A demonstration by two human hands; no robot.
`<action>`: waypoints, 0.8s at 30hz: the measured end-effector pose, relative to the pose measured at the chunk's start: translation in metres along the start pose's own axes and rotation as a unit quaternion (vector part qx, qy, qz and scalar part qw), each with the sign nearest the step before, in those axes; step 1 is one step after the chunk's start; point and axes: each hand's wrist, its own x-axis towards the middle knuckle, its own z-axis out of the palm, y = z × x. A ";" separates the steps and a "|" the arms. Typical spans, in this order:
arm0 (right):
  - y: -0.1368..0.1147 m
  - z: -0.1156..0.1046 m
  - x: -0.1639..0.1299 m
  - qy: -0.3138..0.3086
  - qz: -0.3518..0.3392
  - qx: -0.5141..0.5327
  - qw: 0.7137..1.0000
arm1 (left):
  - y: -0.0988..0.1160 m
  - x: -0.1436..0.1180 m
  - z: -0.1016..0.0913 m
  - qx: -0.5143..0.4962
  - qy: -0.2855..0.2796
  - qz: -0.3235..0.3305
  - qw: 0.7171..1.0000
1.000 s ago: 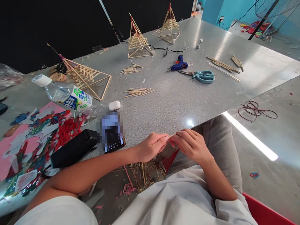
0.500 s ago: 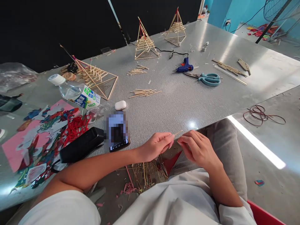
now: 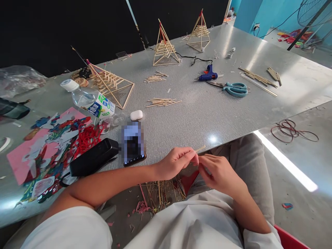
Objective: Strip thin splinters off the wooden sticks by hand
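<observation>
Wooden stick (image 3: 199,149) sits pinched in the left hand (image 3: 177,162) at the near tabletop (image 3: 207,110) edge, its tip poking right. Since a second ago the right hand (image 3: 220,173) has let go and dropped lower, fingers loosely curled, so the stick now rests with the left alone.

Pale tan stick (image 3: 200,149); teal-handled scissors (image 3: 234,88); blue glue gun (image 3: 208,74); red rubber bands (image 3: 86,136); grey table (image 3: 207,110)

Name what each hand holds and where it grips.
The left hand pinches a thin wooden stick near its lower end. The right hand is beside it; whether it grips anything cannot be told.
</observation>
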 end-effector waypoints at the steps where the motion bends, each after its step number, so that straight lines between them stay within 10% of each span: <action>1: 0.001 -0.002 0.000 0.021 0.029 0.036 0.999 | 0.000 -0.001 0.000 -0.002 -0.006 0.003 1.000; 9: 0.020 0.002 0.008 0.039 0.070 0.355 0.931 | -0.005 -0.001 -0.002 -0.005 0.002 0.030 1.000; 24: 0.018 0.021 0.018 0.151 0.154 0.405 0.888 | -0.009 0.000 -0.005 0.015 0.023 0.005 1.000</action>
